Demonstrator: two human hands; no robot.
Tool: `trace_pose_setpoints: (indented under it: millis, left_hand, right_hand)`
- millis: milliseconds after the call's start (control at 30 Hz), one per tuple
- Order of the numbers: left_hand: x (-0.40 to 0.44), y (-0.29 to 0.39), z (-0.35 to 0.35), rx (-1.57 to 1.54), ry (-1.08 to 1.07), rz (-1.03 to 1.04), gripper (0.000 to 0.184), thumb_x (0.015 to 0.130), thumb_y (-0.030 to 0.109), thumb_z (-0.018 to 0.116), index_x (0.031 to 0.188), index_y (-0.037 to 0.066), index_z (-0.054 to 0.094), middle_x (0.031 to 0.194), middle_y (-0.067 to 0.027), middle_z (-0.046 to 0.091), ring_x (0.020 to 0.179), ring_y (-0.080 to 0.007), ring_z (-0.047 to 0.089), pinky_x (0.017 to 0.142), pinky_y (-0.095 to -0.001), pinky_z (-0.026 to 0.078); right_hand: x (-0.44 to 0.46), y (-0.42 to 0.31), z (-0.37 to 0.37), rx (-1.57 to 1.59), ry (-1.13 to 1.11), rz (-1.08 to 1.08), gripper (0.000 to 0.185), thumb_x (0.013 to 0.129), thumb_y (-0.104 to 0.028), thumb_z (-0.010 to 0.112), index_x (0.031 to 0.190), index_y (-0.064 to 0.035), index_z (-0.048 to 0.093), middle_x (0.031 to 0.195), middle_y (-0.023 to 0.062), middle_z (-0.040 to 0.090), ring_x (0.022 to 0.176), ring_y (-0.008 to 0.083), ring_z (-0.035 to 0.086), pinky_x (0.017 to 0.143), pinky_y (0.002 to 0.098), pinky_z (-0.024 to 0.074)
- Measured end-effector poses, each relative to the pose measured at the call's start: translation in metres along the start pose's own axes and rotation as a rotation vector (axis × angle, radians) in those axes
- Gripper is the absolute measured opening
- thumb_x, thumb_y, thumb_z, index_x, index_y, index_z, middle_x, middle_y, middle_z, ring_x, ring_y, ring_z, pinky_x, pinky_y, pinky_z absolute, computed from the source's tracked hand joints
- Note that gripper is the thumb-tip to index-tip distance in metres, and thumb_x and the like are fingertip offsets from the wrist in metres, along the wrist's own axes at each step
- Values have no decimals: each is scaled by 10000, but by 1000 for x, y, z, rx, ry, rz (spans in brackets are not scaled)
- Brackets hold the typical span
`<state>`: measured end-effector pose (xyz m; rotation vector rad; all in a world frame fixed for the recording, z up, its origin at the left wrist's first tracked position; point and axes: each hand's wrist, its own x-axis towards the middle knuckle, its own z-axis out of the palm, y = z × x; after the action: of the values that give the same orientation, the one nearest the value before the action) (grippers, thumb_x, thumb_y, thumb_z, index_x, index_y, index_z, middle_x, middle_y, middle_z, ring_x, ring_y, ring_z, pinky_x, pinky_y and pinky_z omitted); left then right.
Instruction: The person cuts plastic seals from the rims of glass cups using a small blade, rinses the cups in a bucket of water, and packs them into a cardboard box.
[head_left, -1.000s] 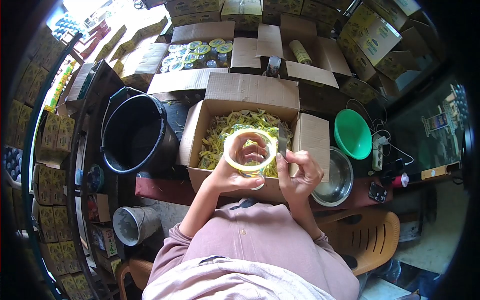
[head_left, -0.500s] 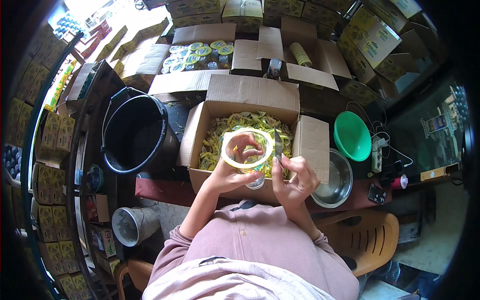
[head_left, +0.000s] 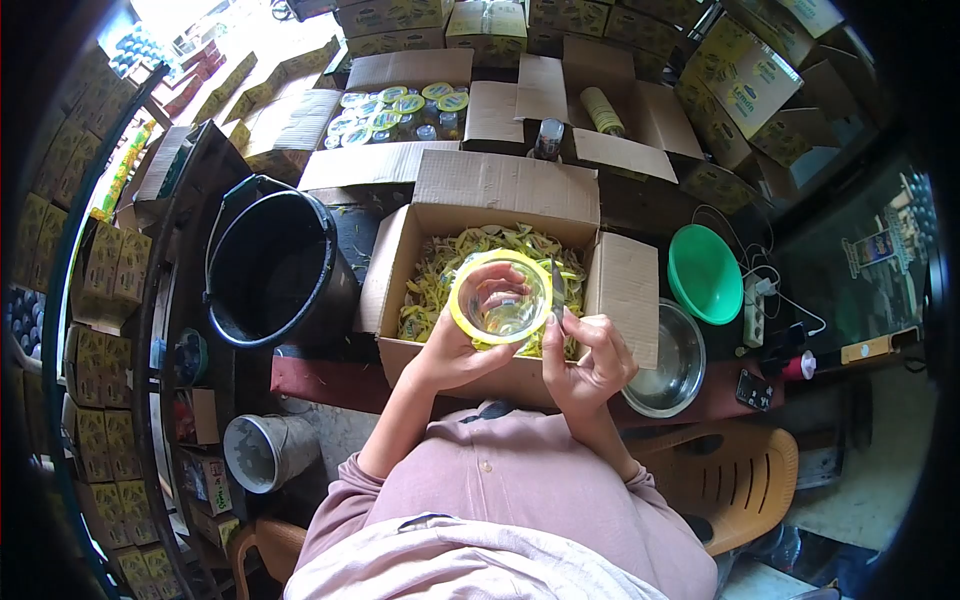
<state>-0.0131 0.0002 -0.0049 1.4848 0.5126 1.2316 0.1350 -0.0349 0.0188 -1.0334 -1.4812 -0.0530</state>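
Observation:
A clear plastic cup (head_left: 502, 300) with a yellow rim is held in my left hand (head_left: 450, 352), its open mouth facing up toward me. My right hand (head_left: 590, 365) pinches a small dark-bladed knife (head_left: 557, 285), whose blade points away from me just right of the rim. Beneath both hands an open cardboard box (head_left: 505, 183) holds many thin yellow-green strips (head_left: 500, 238). Whether the blade touches the rim cannot be told.
Left of the box stands a black bucket (head_left: 270, 270). To the right are a green bowl (head_left: 705, 275), a metal bowl (head_left: 668, 365) and a phone (head_left: 754, 389). Behind, another box holds lidded cups (head_left: 400, 108), beside a glass jar (head_left: 548, 138). A grey bucket (head_left: 268, 450) stands lower left.
The cup in my left hand has tilted so its inside and base face me more. My right hand has shifted slightly left and down with the knife since the earliest frame.

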Motion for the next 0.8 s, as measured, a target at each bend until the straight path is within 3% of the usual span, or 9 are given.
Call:
trace_pose_setpoints:
  millis: [567,800]
  left_hand:
    - [-1,8,-2,291,-79,56,683,608,64,677,1212,-5,365,1100,-129,479,1049,-225,483,919,-344,371]
    - [-1,6,-5,218,-62,34,643,619,92,679,1188,-4,396,1094,-127,486,1029,-221,489,904,-336,377]
  right_hand:
    - [9,10,0,24,-17,-22,202,617,68,673,776,-44,618,628,57,570,553,170,571,510,255,458]
    - [9,12,-5,60,-88,22,191,623,60,681,759,-52,607,628,66,571,545,176,566,497,261,442]
